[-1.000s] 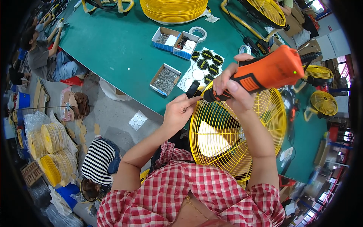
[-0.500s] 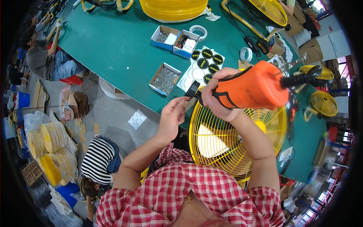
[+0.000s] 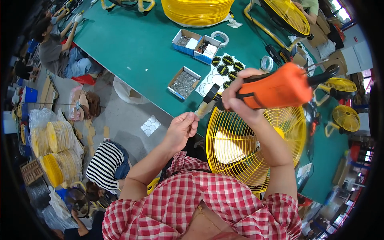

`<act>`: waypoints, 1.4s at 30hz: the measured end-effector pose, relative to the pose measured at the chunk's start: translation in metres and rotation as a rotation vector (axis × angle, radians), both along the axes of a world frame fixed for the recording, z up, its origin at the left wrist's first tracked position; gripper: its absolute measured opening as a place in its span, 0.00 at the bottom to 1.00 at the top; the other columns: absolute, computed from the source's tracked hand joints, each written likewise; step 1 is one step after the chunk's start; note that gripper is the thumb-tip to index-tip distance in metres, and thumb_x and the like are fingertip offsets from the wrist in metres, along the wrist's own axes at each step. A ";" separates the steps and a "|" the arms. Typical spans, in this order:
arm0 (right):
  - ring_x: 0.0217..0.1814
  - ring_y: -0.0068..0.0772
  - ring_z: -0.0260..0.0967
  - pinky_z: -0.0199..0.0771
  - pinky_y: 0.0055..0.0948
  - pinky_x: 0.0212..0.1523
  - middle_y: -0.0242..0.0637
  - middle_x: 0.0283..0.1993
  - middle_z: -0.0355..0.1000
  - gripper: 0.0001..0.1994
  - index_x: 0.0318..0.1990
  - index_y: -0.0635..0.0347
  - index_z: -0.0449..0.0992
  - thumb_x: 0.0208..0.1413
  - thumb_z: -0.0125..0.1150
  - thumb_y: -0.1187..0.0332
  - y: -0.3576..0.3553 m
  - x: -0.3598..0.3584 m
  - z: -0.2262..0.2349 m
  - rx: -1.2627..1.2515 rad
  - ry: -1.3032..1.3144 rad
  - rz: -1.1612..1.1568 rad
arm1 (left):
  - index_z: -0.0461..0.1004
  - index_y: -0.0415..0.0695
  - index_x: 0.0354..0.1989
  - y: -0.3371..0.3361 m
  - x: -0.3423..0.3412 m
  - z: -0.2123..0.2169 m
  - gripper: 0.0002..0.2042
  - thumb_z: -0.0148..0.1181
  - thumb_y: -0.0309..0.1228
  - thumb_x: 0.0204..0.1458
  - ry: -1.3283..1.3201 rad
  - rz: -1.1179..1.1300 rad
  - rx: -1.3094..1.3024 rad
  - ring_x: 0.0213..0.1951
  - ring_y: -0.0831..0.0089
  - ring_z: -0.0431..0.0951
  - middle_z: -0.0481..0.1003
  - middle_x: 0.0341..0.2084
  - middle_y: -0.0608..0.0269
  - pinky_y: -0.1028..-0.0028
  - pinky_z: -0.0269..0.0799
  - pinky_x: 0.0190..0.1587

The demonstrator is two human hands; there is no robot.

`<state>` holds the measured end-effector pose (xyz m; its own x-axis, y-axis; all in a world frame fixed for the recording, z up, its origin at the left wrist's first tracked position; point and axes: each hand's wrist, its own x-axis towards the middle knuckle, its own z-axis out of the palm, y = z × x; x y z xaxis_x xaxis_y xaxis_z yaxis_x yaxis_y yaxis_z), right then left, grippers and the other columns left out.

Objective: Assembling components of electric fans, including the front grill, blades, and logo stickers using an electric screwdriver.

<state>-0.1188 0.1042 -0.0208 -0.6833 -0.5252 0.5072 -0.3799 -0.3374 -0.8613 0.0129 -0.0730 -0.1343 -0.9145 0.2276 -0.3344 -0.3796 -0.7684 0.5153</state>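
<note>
My right hand (image 3: 241,96) is wrapped around an orange and black corded power screwdriver (image 3: 276,89), its cord end to the right and its nose toward my left hand. My left hand (image 3: 182,130) is closed in a pinch just left of the tool's nose. What sits in the pinch is too small to make out. Between the hands stands a black-topped piece (image 3: 212,93) with a blurred yellowish lower part, close to my left fingertips. Below the tool a round yellow fan (image 3: 256,150) with a wire guard lies against the table edge, partly hidden by my right forearm.
On the green table (image 3: 132,52) are an open box of small metal parts (image 3: 184,83), two more small boxes (image 3: 196,45), a sheet of round black labels (image 3: 228,71) and tape rolls (image 3: 219,39). Yellow fan guards (image 3: 198,12) are stacked behind. Co-workers (image 3: 106,166) are at the left.
The view has shifted, so the table sits further right and lower. My left hand has moved slightly down from the black-topped piece; the screwdriver remains in my right hand, slightly tilted.
</note>
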 end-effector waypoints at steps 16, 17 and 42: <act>0.21 0.30 0.64 0.65 0.31 0.25 0.35 0.24 0.62 0.28 0.58 0.52 0.50 0.49 0.52 0.65 0.006 0.039 0.052 -0.473 -0.275 0.395 | 0.70 0.38 0.39 0.031 0.036 0.062 0.07 0.52 0.26 0.53 0.023 0.151 -0.096 0.34 0.76 0.74 0.74 0.33 0.61 0.79 0.70 0.38; 0.21 0.30 0.64 0.66 0.32 0.26 0.35 0.24 0.62 0.29 0.59 0.52 0.50 0.49 0.52 0.65 0.006 0.041 0.053 -0.483 -0.275 0.417 | 0.70 0.38 0.38 0.035 0.039 0.063 0.06 0.53 0.26 0.53 0.016 0.173 -0.095 0.34 0.77 0.73 0.74 0.30 0.63 0.79 0.69 0.39; 0.19 0.28 0.65 0.67 0.26 0.21 0.39 0.22 0.65 0.26 0.50 0.62 0.55 0.43 0.58 0.76 0.009 0.075 0.001 -0.319 -0.415 0.380 | 0.75 0.36 0.27 0.060 0.067 0.008 0.03 0.61 0.22 0.44 0.382 0.311 -1.080 0.32 0.78 0.67 0.68 0.26 0.66 0.79 0.63 0.36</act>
